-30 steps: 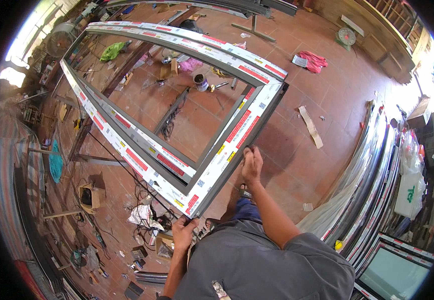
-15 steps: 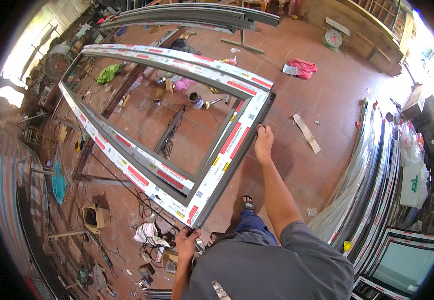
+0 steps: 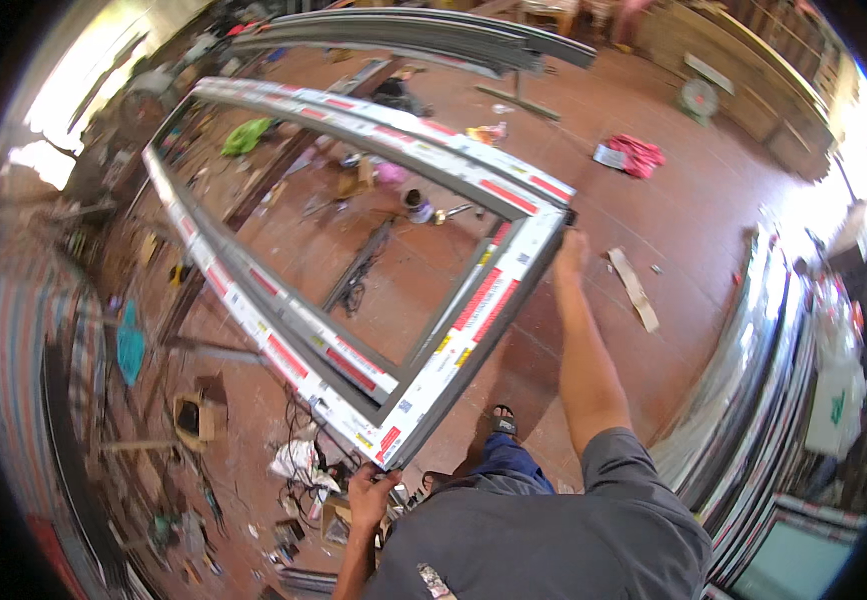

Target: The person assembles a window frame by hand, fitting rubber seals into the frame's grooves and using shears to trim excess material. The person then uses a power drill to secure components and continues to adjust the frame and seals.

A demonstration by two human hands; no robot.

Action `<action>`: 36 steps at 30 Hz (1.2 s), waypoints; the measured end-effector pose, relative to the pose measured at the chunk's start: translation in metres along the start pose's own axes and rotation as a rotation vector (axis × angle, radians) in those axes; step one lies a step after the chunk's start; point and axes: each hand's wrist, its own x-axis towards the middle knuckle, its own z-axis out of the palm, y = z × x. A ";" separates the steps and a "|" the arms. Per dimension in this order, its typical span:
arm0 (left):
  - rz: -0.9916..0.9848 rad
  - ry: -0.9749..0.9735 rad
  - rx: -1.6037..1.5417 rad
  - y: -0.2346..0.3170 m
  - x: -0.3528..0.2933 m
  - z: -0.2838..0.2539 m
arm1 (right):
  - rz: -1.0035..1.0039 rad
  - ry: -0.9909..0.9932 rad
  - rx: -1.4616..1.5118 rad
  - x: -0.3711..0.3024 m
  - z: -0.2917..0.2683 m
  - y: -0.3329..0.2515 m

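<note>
A long rectangular window or door frame [image 3: 454, 350], grey with white and red protective film on its faces, stretches from close to my body toward the far left. My left hand [image 3: 372, 495] grips its near corner, thumb on top. On the right, my right hand [image 3: 572, 255] is closed at the frame's end edge near the other corner; its fingers are partly hidden and a little blurred. Through the frame's opening I see the tiled floor, a small can [image 3: 417, 206] and a dark bar with cables [image 3: 359, 270].
Long grey profiles [image 3: 404, 42] lie on a stand at the far side. Plastic-wrapped profiles [image 3: 744, 370] and a glazed panel [image 3: 794, 560] line the right. A pink cloth [image 3: 638, 157] and cardboard strip [image 3: 634, 290] lie on the floor. Cables, an open carton [image 3: 201, 420] and scraps clutter the left.
My right hand has shifted up along the frame's end edge, toward the far corner. The frame's right end has moved slightly right in view; the whole scene has shifted a little with my head.
</note>
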 end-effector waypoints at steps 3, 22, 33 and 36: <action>0.122 0.094 0.157 -0.031 -0.006 -0.012 | -0.012 -0.166 0.113 0.000 0.025 0.007; 0.000 -0.124 0.207 0.018 -0.003 -0.021 | 0.279 -0.449 0.664 -0.218 -0.068 -0.094; 0.136 0.006 0.165 0.000 -0.013 -0.017 | 0.696 -0.502 0.655 -0.364 -0.131 -0.267; 0.146 0.007 0.160 -0.001 -0.013 -0.018 | 0.702 -0.597 0.709 -0.399 -0.145 -0.281</action>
